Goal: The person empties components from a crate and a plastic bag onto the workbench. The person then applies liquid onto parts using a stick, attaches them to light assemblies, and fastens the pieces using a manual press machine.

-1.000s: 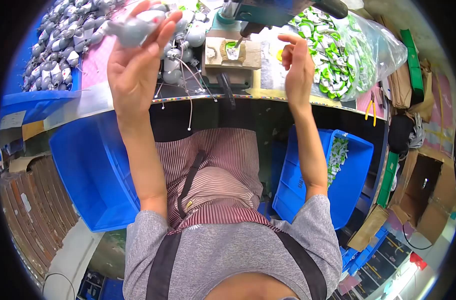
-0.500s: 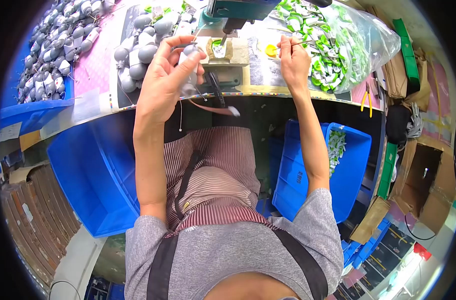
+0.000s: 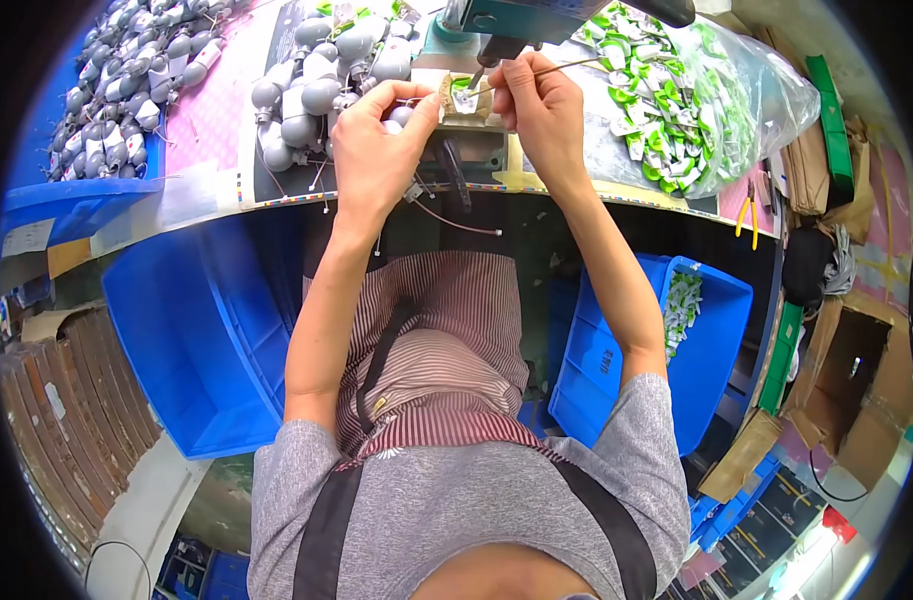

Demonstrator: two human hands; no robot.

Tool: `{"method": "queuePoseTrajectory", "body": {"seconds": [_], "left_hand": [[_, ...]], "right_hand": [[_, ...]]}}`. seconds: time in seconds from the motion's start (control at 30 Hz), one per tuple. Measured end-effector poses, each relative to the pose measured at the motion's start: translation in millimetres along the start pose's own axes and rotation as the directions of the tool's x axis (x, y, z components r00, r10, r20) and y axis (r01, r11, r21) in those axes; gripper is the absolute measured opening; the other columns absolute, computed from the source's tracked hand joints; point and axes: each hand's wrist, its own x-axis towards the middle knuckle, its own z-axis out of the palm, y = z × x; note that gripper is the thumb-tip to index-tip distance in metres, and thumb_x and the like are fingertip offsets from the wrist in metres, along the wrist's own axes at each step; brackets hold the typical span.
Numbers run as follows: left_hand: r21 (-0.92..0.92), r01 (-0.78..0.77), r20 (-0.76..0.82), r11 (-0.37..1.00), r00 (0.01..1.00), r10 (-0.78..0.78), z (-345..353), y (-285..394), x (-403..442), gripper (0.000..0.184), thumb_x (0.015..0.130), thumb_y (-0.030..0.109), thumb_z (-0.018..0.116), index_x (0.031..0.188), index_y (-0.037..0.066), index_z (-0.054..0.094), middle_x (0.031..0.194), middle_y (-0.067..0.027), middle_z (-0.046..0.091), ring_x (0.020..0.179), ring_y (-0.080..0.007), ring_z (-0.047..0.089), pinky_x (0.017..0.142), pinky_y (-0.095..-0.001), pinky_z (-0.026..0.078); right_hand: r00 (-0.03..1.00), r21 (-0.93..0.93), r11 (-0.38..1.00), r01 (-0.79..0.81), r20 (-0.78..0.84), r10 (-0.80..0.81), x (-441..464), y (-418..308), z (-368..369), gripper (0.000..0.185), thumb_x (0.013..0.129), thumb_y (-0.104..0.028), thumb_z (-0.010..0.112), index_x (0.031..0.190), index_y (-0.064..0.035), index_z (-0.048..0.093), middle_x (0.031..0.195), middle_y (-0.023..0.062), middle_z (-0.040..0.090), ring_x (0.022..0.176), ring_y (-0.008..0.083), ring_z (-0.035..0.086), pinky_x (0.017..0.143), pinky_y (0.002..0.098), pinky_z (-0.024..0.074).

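Note:
My left hand (image 3: 381, 150) is closed on a grey rounded part (image 3: 400, 115) with thin wires, mostly covered by the fingers. A wire with a small white connector (image 3: 497, 233) hangs below it. Between the fingertips of my right hand (image 3: 548, 115) is a thin brown stick (image 3: 576, 66), its near end at the beige fixture block (image 3: 468, 119). In that block sits a small green and white piece (image 3: 464, 97), under the metal tip (image 3: 479, 76) of a bench machine (image 3: 521, 18). Both hands flank the fixture.
Grey rounded parts (image 3: 316, 95) lie piled left of the machine, with more in a blue bin (image 3: 81, 195). Green and white pieces (image 3: 666, 120) spill from a clear bag (image 3: 766, 90). Yellow-handled pliers (image 3: 746, 215) lie at the right edge. Blue bins (image 3: 191, 370) stand below.
My left hand has moved right and slightly down with the grey part, towards the fixture. My right hand has come left with the stick, bringing its end to the green and white piece.

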Motion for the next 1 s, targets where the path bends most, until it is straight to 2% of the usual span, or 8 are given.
{"method": "queuePoseTrajectory", "body": {"seconds": [0.2,0.5,0.63,0.7,0.77,0.8,0.9,1.0], "left_hand": [[-0.049,0.051,0.048,0.997,0.998,-0.049,7.7,1.1,0.5,0.019,0.09,0.022,0.074,0.101,0.006,0.075,0.071,0.0062,0.061,0.056,0.0,0.047,0.048,-0.0178,0.037],[-0.301,0.111,0.051,0.947,0.994,-0.1,13.5,1.4,0.2,0.02,0.089,0.021,0.074,0.098,0.003,0.074,0.068,0.0065,0.059,0.054,-0.0002,0.045,0.048,-0.0194,0.035],[-0.271,0.072,0.052,0.96,0.997,-0.06,19.5,-6.7,1.7,0.021,0.087,0.023,0.076,0.099,0.005,0.075,0.072,0.0059,0.062,0.056,-0.0006,0.046,0.05,-0.0195,0.037],[-0.204,0.033,0.027,0.978,0.999,-0.028,21.6,-11.0,2.6,0.021,0.088,0.023,0.076,0.099,0.005,0.075,0.069,0.0074,0.06,0.055,0.0001,0.044,0.049,-0.0196,0.035],[-0.113,0.011,-0.005,0.994,1.0,-0.011,23.1,-11.4,2.6,0.021,0.087,0.023,0.076,0.098,0.005,0.075,0.065,0.0091,0.056,0.054,0.0007,0.042,0.048,-0.0196,0.033],[-0.053,-0.013,-0.031,0.999,0.999,0.011,24.1,-9.4,2.1,0.021,0.087,0.023,0.076,0.097,0.005,0.075,0.064,0.0094,0.055,0.054,0.0007,0.041,0.048,-0.0196,0.031],[0.074,-0.069,-0.089,0.995,0.993,0.076,26.4,-4.7,1.5,0.019,0.086,0.022,0.076,0.095,0.005,0.076,0.06,0.0102,0.052,0.053,0.0006,0.04,0.048,-0.0198,0.029],[0.106,-0.104,-0.133,0.989,0.984,0.117,28.2,-6.7,1.1,0.019,0.085,0.022,0.075,0.094,0.006,0.077,0.059,0.0101,0.051,0.053,0.0005,0.039,0.048,-0.0201,0.028]], "right_hand": [[0.958,-0.43,0.859,0.278,0.063,-0.278,-1.2,1.9,8.2,0.026,0.101,-0.023,0.056,0.087,-0.0015,0.061,0.06,0.0043,0.059,0.053,0.0113,0.058,0.049,0.0305,0.0435],[0.975,0.277,0.938,-0.21,0.128,0.181,6.2,-18.8,-16.0,0.041,0.107,-0.038,0.044,0.092,-0.0035,0.061,0.056,0.0029,0.06,0.041,0.0056,0.046,0.039,0.0192,0.0301],[0.991,0.438,0.897,-0.068,0.134,0.009,48.5,-9.5,-56.5,0.04,0.105,-0.029,0.049,0.075,-0.0065,0.064,0.057,0.0056,0.061,0.041,0.0075,0.044,0.045,0.0231,0.0312],[0.988,0.542,0.828,-0.142,0.123,0.089,80.1,-27.6,-70.2,0.034,0.105,-0.029,0.042,0.101,-0.0037,0.065,0.057,-0.0031,0.046,0.044,0.0082,0.037,0.043,0.0241,0.0306],[0.989,0.686,0.713,-0.145,0.125,0.081,94.8,-105.0,-65.3,0.034,0.104,-0.034,0.048,0.092,-0.0072,0.065,0.059,-0.0023,0.051,0.045,0.0067,0.038,0.043,0.0233,0.0286],[0.974,0.562,0.818,-0.123,0.226,-0.008,129.2,-98.5,-100.3,0.035,0.101,-0.038,0.053,0.088,-0.0081,0.065,0.06,-0.0017,0.053,0.046,0.0061,0.039,0.044,0.023,0.0272],[0.944,0.135,0.935,0.328,-0.012,-0.329,105.7,-143.6,-84.4,0.041,0.096,-0.046,0.062,0.08,-0.0085,0.066,0.059,-0.0015,0.054,0.044,0.0052,0.038,0.044,0.0227,0.0239],[0.652,-0.352,0.653,0.671,-0.141,-0.745,71.8,-158.8,-60.9,0.045,0.095,-0.048,0.064,0.077,-0.0063,0.065,0.052,-0.0041,0.046,0.04,0.0045,0.03,0.042,0.0218,0.0207]]}}
